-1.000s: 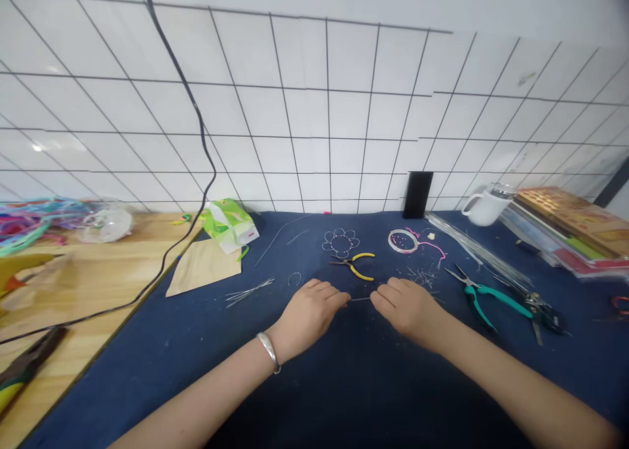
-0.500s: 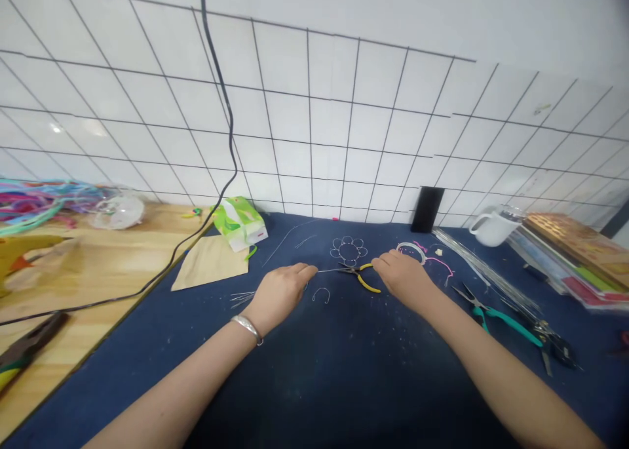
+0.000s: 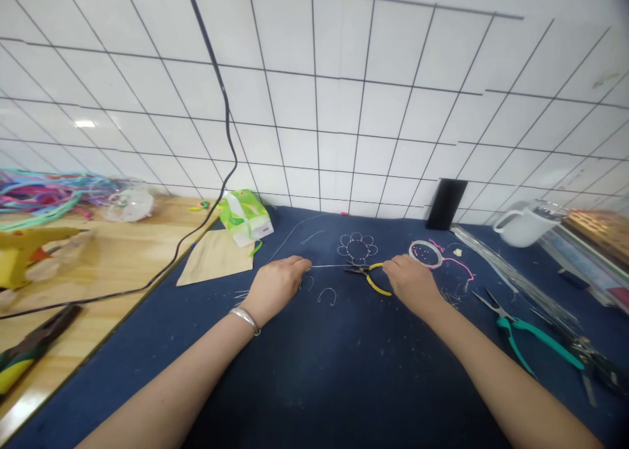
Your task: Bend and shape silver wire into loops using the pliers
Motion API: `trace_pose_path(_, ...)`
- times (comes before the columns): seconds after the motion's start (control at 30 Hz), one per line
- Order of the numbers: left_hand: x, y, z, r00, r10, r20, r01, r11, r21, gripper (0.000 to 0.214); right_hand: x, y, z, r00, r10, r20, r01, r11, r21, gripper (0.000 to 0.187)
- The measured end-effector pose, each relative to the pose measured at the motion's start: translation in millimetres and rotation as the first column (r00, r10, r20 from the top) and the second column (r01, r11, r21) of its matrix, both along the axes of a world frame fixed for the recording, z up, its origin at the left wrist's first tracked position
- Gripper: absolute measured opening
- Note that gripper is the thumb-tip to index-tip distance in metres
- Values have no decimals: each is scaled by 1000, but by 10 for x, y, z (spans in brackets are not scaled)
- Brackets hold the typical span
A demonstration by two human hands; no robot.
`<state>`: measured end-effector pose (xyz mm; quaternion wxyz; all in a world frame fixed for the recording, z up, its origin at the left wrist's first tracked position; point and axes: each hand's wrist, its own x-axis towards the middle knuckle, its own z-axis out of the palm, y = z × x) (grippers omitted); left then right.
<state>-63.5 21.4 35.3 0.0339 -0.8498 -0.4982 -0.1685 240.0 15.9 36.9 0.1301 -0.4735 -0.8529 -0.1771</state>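
Head view: our left hand [image 3: 276,284] and right hand [image 3: 411,284] pinch a thin wire [image 3: 331,266] that runs between their fingertips. Yellow-handled pliers [image 3: 378,286] lie just beside our right fingers; beyond our left ones, a green packet [image 3: 255,208] carries a label [image 3: 266,229] too small to read.

Silver bangle [image 3: 245,317] — left wrist [image 3: 254,307].

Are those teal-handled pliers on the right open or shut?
The teal-handled pliers are open: their jaw tips stand apart and their two handles are spread in a V.
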Motion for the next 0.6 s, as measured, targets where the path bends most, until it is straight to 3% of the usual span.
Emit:
trace_pose_path(0.33, 17, -65, 99, 983, 14, -185, 9, 992, 124, 25, -76, -85, 1, 1000, -13, -14, 14, 999, 42, 21)
trace_pose_path(0.6, 6, -21, 13, 992, 76, 101, -87, 990, 108, 25, -70, -96, -51, 998, -32, -60, 34, 999, 37, 21)
